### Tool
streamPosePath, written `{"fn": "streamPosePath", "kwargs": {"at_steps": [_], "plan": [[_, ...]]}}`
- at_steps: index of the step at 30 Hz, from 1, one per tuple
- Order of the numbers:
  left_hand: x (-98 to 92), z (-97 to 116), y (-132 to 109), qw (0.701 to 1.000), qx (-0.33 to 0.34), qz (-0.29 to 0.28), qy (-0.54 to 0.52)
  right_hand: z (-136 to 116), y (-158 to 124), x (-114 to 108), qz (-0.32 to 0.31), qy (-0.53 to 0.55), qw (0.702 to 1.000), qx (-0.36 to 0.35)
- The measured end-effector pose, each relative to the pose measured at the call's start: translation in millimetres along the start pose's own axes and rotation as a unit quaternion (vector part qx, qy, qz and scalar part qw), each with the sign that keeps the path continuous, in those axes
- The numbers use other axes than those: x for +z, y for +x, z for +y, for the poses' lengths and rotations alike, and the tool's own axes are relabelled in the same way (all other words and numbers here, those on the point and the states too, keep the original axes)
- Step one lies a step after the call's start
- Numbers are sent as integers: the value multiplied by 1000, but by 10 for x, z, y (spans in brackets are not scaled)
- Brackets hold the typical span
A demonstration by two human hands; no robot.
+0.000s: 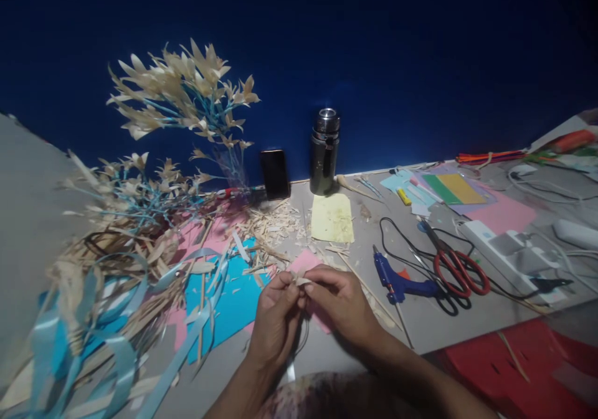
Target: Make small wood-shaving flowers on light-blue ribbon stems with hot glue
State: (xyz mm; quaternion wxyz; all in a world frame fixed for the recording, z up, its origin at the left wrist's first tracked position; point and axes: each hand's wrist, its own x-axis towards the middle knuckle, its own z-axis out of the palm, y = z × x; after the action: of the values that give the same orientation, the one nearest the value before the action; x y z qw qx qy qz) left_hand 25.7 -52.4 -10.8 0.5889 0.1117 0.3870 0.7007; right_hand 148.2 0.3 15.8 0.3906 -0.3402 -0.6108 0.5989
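Both hands meet over the front middle of the table, fingertips pinched around a small pale husk flower [303, 280]. My left hand [275, 310] is closed on its base from the left. From the right, my right hand [343, 301] pinches a cream petal between thumb and fingers. A thin stem or wire hangs below the hands, partly hidden by them. Pink paper [306, 260] and blue paper [224, 310] lie beneath and to the left. Finished flowers of the same cream kind [187, 89] on blue stems stand in a clear vase at the back left.
A blue glue gun [397, 279] and red-handled scissors [460, 273] lie to the right, beside a white power strip [509, 251]. A flask [324, 157] and phone [275, 174] stand at the back. Light-blue ribbon [124, 363] and dry husks [159, 282] cover the left.
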Motion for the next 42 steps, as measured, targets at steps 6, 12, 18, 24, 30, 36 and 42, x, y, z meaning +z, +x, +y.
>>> {"fn": "streamPosePath", "kwargs": {"at_steps": [6,12,18,24,30,36,42], "plan": [[9,1,10,1000,-5,0,-10,62,-29,41,15,-22,999,-25],[55,14,3,999,-23,-9,-20,93,-36,50,38,-22,998,-40],[22,-9,14,999,-16,-4,-32,124,-64,62,45,-3,999,-31],[8,26,23,1000,-11,-10,-24,94,-47,30,53,31,998,-12],[-45,17,-3,999,18,36,32,150,25,-8,59,39,997,8],[-117,-21,14,997,26,47,51,200,23,76,2,132,988,80],[-109,-35,23,997,-3,44,56,284,29,11,11,117,991,62]]}}
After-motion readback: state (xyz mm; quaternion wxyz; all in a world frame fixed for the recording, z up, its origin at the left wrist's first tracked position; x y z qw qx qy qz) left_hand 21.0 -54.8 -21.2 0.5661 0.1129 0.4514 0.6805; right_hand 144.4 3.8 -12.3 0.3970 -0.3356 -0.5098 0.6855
